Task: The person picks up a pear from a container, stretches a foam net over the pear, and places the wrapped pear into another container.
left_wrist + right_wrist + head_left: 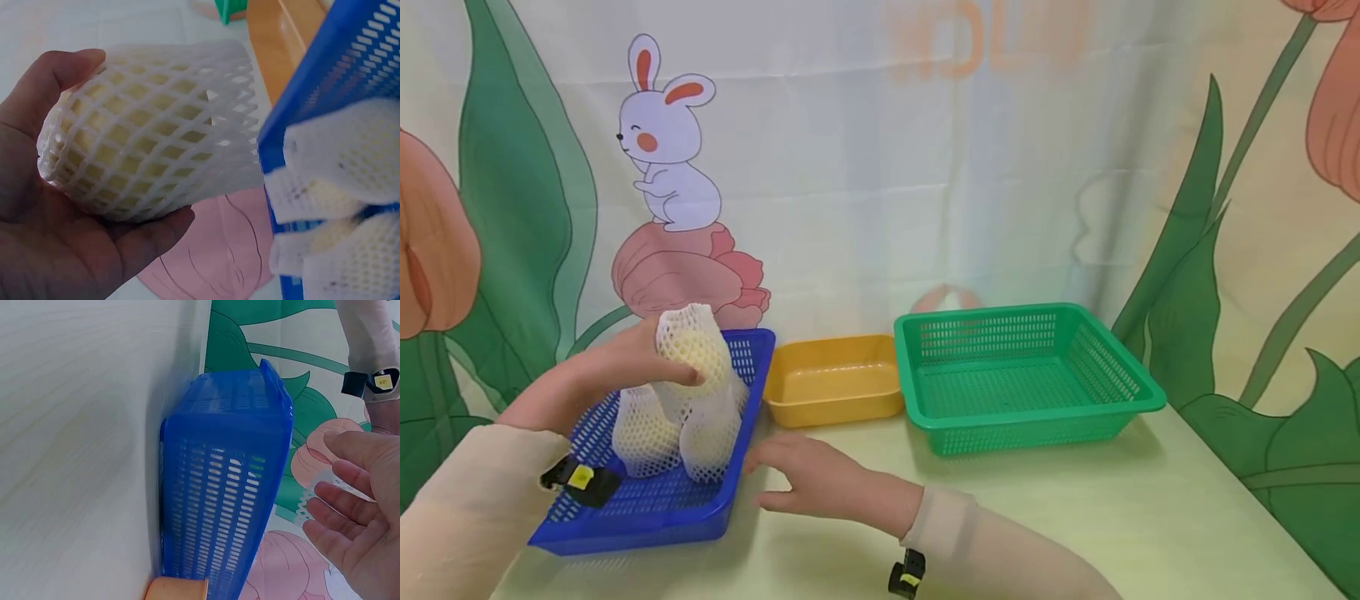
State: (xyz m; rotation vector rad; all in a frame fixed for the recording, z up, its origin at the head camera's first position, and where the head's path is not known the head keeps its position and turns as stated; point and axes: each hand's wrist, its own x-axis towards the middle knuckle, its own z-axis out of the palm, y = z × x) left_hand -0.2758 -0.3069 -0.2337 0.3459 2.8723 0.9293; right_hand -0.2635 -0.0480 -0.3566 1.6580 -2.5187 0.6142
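My left hand (625,357) grips a pale yellow, rounded fruit in a white foam net (695,354), held above the blue basket (647,523). In the left wrist view, thumb and fingers wrap around the netted fruit (134,137), and the net's loose end extends past it. Lower in the basket lie several more netted fruits (643,437), partly covered by the held one in the head view. My right hand (812,477) is just outside the basket's right side, fingers loosely bent and holding nothing. The right wrist view shows this hand (369,506) beside the basket wall (219,500).
A yellow-orange tray (835,408) stands behind and right of the blue basket. Right of that tray is a green perforated basket (1022,429). All stand on a pale table (1045,517), with a printed curtain (850,183) hanging behind.
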